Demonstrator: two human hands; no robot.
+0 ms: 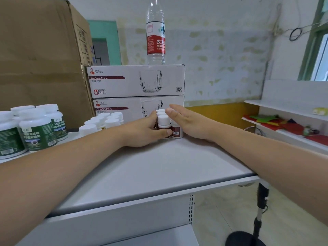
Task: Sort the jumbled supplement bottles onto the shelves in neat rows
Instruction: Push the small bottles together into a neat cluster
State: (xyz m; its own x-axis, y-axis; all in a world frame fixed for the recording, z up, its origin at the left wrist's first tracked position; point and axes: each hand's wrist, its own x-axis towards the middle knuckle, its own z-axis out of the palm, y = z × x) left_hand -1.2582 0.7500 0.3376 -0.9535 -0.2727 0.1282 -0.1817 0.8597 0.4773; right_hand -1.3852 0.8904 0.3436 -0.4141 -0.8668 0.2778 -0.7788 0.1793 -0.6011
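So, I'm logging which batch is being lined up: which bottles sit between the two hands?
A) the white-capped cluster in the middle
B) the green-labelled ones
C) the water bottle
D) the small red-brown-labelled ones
D: the left hand curls round the red-brown-labelled bottles and the right hand lies flat beside them, in front of the glass mug boxes; the green-labelled bottles stand apart at far left.

Bright, even daylight comes in from the window (pixel 321 57) at the upper right of the frame, its pane blown out white. Shadows on the grey shelf top (pixel 159 171) are soft and faint. Slight sheen on the water bottle (pixel 155 32). Wide-angle bowing at the edges; the cardboard box (pixel 39 50) at the upper left leans. Slightly soft overall, and the print on the green-label bottles (pixel 33 134) at the left is blurred.
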